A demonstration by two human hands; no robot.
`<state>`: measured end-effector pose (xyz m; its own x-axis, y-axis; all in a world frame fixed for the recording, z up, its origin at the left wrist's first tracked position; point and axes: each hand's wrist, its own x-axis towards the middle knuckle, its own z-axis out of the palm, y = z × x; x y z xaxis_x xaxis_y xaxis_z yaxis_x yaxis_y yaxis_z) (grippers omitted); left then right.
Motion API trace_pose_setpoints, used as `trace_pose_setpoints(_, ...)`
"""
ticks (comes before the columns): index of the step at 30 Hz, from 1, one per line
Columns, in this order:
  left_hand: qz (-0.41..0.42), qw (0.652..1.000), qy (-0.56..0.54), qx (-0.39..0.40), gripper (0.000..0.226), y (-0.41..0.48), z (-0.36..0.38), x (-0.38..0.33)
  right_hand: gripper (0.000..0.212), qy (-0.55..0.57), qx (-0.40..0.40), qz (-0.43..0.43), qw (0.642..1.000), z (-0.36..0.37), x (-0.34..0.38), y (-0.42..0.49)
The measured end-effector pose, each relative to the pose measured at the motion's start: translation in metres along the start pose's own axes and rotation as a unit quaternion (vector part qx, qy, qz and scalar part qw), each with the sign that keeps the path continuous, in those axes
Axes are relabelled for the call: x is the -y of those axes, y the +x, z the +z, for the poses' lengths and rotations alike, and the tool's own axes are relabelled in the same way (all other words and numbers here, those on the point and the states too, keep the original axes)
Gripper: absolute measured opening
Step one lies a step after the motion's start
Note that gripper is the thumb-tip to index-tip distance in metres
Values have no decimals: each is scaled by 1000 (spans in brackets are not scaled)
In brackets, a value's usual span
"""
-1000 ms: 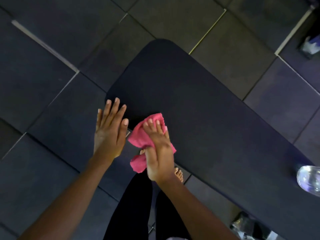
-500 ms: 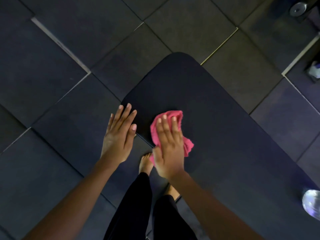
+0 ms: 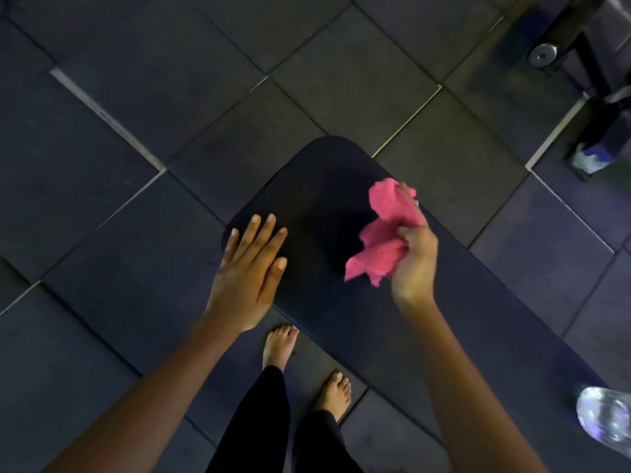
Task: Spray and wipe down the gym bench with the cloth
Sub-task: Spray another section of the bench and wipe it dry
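The dark padded bench (image 3: 317,189) runs on a slant from its rounded end, in the middle of the view, down toward the lower right corner. The person stands at its near long side, close to that rounded end.

The right hand (image 3: 415,257) is over the bench's far long edge, a short way in from the rounded end. Its fingers are clenched around the pink cloth (image 3: 384,233), which is bunched up, with loose folds sticking out above and below the fist. The cloth looks raised off the padding, with a dark shadow on the bench beside it, though motion blur makes it hard to tell whether any fold touches the surface.

The left hand (image 3: 249,268) lies flat at the near corner of the bench's rounded end, fingers released, straight and close together, grasping nothing. The fingertips are over the padding and the wrist is over the floor; whether the palm presses on the bench or hovers just above it cannot be told.

2 bare feet (image 3: 278,346) stand on the dark rubber floor tiles (image 3: 102,216) just beside the bench's near long side, below black trouser legs (image 3: 259,421). At the bench's other end, at the frame's right edge, sits a clear rounded object (image 3: 606,418), cut off by the frame. Well beyond the bench's far side stands a black metal frame (image 3: 587,46).
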<state>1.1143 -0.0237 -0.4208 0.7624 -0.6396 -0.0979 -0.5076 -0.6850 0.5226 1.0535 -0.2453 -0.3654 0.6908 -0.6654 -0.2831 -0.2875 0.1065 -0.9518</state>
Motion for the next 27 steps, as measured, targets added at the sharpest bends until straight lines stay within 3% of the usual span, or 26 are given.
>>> trace_pose_setpoints(1,0,1000,8,-2,53,6,3,-4,54,-120,34,-35,992,-3,-6,11)
trace_pose_setpoints(2,-1,1000,18,-4,53,12,6,-7,57,-263,74,-71,959,-2,-16,18)
trace_pose_setpoints(4,-2,999,40,1,53,24,13,-14,59,-496,146,-114,849,8,-39,24)
trace_pose_setpoints(5,-5,999,51,9,54,29,17,-17,64,-549,155,-128,811,13,-47,22)
trace_pose_setpoints(7,-11,997,71,24,57,35,22,-20,71,-579,148,-151,788,17,-55,16)
trace_pose_setpoints(11,-16,995,90,30,59,30,24,-20,73,-522,192,-153,817,5,-50,-3)
trace_pose_setpoints(18,12,998,57,28,63,9,31,-53,70,-475,312,-191,801,-48,-73,-97)
trace_pose_setpoints(21,35,998,42,42,63,-1,44,-80,64,-391,256,-167,868,-77,-75,-119)
trace_pose_setpoints(24,60,997,29,46,61,-8,58,-108,52,-256,120,-157,946,-118,-68,-120)
trace_pose_setpoints(27,82,995,26,59,59,-12,72,-131,53,-193,19,-102,976,-167,-62,-108)
